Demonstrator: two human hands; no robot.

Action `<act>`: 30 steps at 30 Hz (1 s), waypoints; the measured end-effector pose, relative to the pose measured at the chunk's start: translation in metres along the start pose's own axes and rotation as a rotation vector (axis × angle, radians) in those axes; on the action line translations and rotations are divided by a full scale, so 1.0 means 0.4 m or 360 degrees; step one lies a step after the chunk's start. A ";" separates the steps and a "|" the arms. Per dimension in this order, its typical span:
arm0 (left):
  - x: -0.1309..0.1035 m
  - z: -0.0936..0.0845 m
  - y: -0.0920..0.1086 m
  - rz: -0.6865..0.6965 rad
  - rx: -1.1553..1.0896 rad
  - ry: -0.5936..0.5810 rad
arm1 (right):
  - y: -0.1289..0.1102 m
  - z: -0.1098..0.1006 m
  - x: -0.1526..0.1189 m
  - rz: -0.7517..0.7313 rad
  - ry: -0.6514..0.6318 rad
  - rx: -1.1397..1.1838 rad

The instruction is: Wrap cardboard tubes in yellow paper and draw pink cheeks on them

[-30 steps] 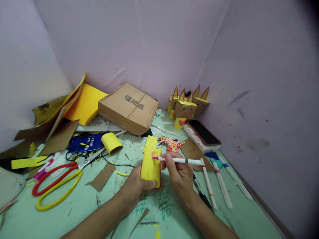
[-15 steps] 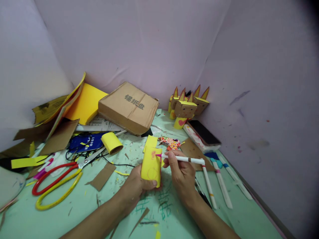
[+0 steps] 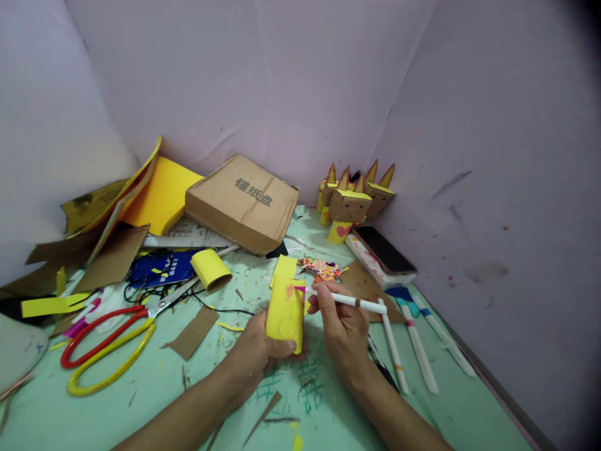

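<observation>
My left hand (image 3: 263,341) grips the lower end of a yellow paper-covered tube (image 3: 285,313), thumb across its front. A small reddish scribble shows near the tube's top, and a faint circle outline lower down. In my right hand (image 3: 342,329) is a white marker (image 3: 342,299), pinched between thumb and fingers. Its magenta tip touches or nearly touches the tube beside the scribble. Just behind the tube lies a yellow paper strip (image 3: 284,268). A second yellow tube (image 3: 211,270) rests on its side to the left.
Red-and-yellow-handled scissors (image 3: 110,351) lie at left. A cardboard box (image 3: 241,203) and yellow sheets (image 3: 164,194) stand behind. Cardboard animal figures (image 3: 350,203) stand at back right, near a phone (image 3: 385,250). Several white markers (image 3: 417,344) lie right. Scraps litter the green tablecloth (image 3: 178,413).
The marker tip has shifted slightly upward on the yellow tube, with a small movement of my right hand. My left hand and the tube stay almost still.
</observation>
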State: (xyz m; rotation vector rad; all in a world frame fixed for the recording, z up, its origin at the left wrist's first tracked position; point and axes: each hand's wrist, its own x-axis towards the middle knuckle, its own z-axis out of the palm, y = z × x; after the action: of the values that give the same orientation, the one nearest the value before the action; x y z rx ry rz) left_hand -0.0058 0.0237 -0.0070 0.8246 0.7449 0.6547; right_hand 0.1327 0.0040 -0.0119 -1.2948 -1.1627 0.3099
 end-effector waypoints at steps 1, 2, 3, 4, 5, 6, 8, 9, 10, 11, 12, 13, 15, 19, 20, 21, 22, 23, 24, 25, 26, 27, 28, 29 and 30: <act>-0.001 0.001 0.001 0.0003 -0.0005 0.0003 | 0.000 0.000 0.000 0.0003 0.0009 -0.0006; -0.002 0.002 0.002 0.0005 -0.0012 0.0004 | -0.001 0.000 0.000 0.0007 0.0018 -0.0012; -0.002 0.002 0.002 0.0008 -0.0022 0.0001 | -0.001 0.000 0.000 0.0017 0.0026 -0.0020; -0.002 0.001 0.002 0.0009 -0.0031 0.0001 | -0.001 -0.001 -0.001 0.0028 0.0033 -0.0025; -0.002 0.001 0.001 0.0004 -0.0036 0.0007 | -0.001 -0.001 -0.002 0.0044 0.0035 -0.0028; -0.001 -0.001 -0.001 -0.0002 -0.0036 0.0014 | 0.000 -0.001 -0.003 0.0057 0.0035 -0.0031; 0.002 -0.003 -0.005 -0.0010 -0.0023 0.0044 | 0.001 -0.002 -0.005 0.0069 0.0018 -0.0029; 0.003 -0.004 -0.007 -0.0011 -0.0016 0.0061 | 0.002 -0.003 -0.006 0.0070 0.0009 -0.0029; 0.004 -0.006 -0.008 -0.0010 -0.0012 0.0071 | 0.002 -0.003 -0.007 0.0067 -0.0002 -0.0032; 0.004 -0.006 -0.010 -0.0010 -0.0011 0.0067 | 0.001 -0.004 -0.007 0.0063 -0.0011 -0.0038; 0.005 -0.007 -0.010 -0.0007 -0.0010 0.0058 | 0.000 -0.004 -0.007 0.0054 -0.0015 -0.0045; 0.004 -0.007 -0.010 -0.0002 -0.0011 0.0050 | -0.001 -0.003 -0.007 0.0048 -0.0010 -0.0051; 0.003 -0.006 -0.009 0.0014 -0.0002 0.0031 | -0.003 -0.002 -0.005 0.0043 0.0022 -0.0052; 0.001 -0.004 -0.005 0.0010 0.0014 0.0026 | -0.003 0.000 -0.003 0.0053 0.0059 -0.0018; 0.001 -0.003 -0.004 0.0005 0.0007 0.0018 | -0.002 -0.001 -0.004 0.0052 0.0046 -0.0009; 0.001 -0.004 -0.004 0.0001 -0.0004 0.0011 | -0.001 -0.001 -0.005 0.0052 0.0029 -0.0001; 0.002 -0.004 -0.004 -0.0001 -0.0012 0.0005 | -0.001 -0.002 -0.006 0.0049 0.0011 0.0004; 0.002 -0.004 -0.005 0.0003 -0.0016 0.0006 | 0.000 -0.002 -0.008 0.0050 -0.0009 0.0007; 0.003 -0.005 -0.006 0.0009 -0.0013 0.0010 | 0.000 -0.002 -0.010 0.0053 -0.0028 0.0008; 0.004 -0.006 -0.007 0.0015 -0.0011 0.0017 | 0.000 -0.002 -0.012 0.0058 -0.0043 0.0006; 0.005 -0.007 -0.009 0.0018 -0.0008 0.0025 | 0.001 -0.002 -0.014 0.0063 -0.0056 0.0002; 0.006 -0.007 -0.010 0.0021 -0.0007 0.0029 | 0.001 -0.002 -0.016 0.0065 -0.0070 0.0002; 0.007 -0.008 -0.011 0.0021 -0.0008 0.0027 | 0.001 -0.001 -0.017 0.0059 -0.0082 0.0003; 0.008 -0.008 -0.012 0.0023 -0.0011 0.0025 | 0.002 -0.001 -0.018 0.0052 -0.0092 0.0005; 0.009 -0.009 -0.013 0.0024 -0.0013 0.0025 | 0.002 0.000 -0.018 0.0042 -0.0098 0.0008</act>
State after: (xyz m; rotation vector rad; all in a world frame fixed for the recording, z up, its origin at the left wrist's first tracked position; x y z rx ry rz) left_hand -0.0055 0.0251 -0.0141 0.8194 0.7505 0.6779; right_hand 0.1299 -0.0013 -0.0162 -1.3048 -1.1967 0.3737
